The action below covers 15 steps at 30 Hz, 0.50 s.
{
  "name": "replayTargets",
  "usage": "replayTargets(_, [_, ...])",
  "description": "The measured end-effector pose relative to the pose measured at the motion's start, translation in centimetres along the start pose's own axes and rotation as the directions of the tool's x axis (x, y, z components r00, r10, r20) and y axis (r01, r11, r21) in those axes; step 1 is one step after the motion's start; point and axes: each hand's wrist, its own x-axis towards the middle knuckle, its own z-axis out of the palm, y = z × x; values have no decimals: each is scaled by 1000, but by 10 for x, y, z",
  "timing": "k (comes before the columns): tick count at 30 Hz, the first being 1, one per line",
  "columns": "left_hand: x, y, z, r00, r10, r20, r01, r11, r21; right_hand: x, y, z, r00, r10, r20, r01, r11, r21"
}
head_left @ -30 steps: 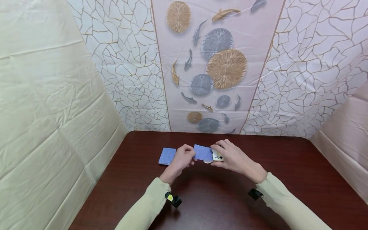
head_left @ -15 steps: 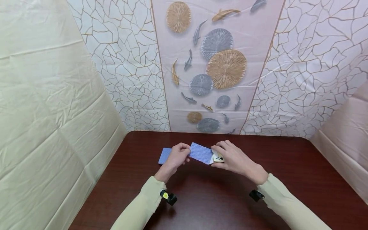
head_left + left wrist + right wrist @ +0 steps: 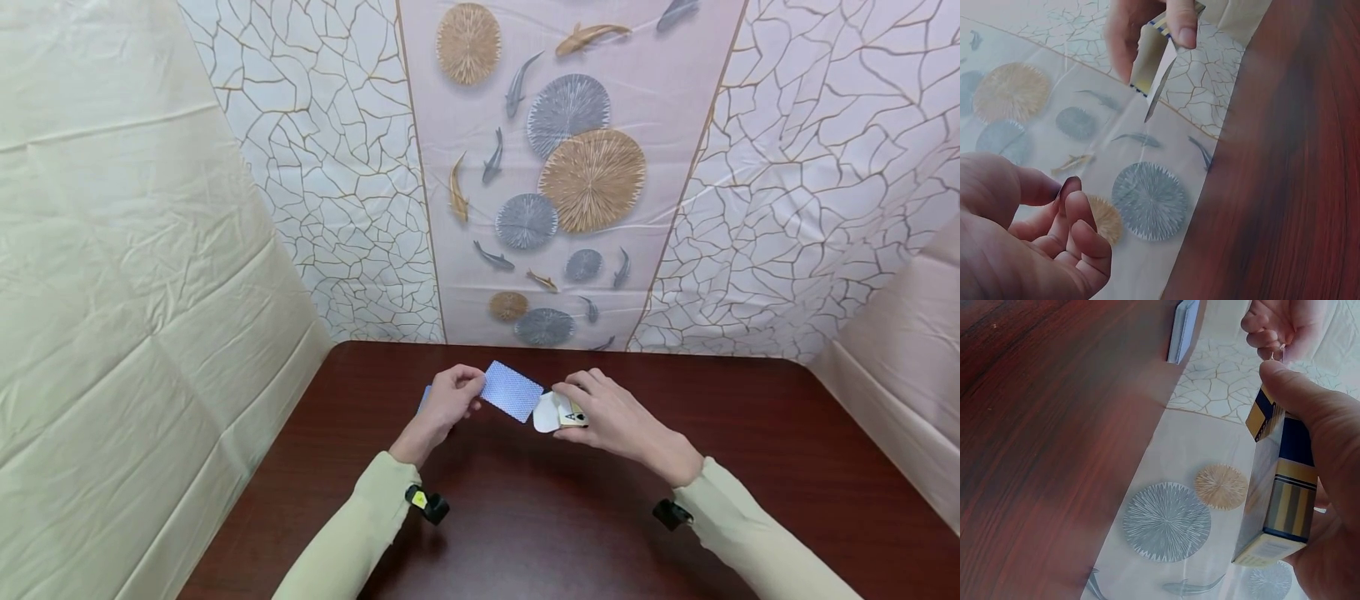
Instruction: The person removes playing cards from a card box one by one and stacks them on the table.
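In the head view my left hand (image 3: 444, 406) pinches a blue-backed playing card (image 3: 512, 392) at its left edge, thumb against fingers. The card is tilted and held above the table. My right hand (image 3: 617, 417) grips a small playing card box (image 3: 573, 415) marked with an ace, its white flap (image 3: 546, 412) hanging out toward the left. Card and box stand apart by a narrow gap. Close up in the right wrist view, the box (image 3: 1291, 487) shows navy and gold stripes. Behind the left hand, a stack of blue-backed cards (image 3: 425, 398) is mostly hidden.
A dark red-brown wooden table (image 3: 517, 517) lies under both hands. Patterned cloth (image 3: 525, 167) hangs behind its far edge, with plain cream cloth (image 3: 150, 333) at the left side. The card stack's side (image 3: 1183, 331) shows in the right wrist view.
My left hand has moved left and slightly away with the card, which has come clear of the box. The box flap now shows, and the left hand covers more of the stack.
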Motion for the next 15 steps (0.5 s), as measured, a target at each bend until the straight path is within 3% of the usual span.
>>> replayTargets(15, [7,0,-20,1000,11,-20,-10,999,35,-8,5,-4,999,34,30,-34,999,-9])
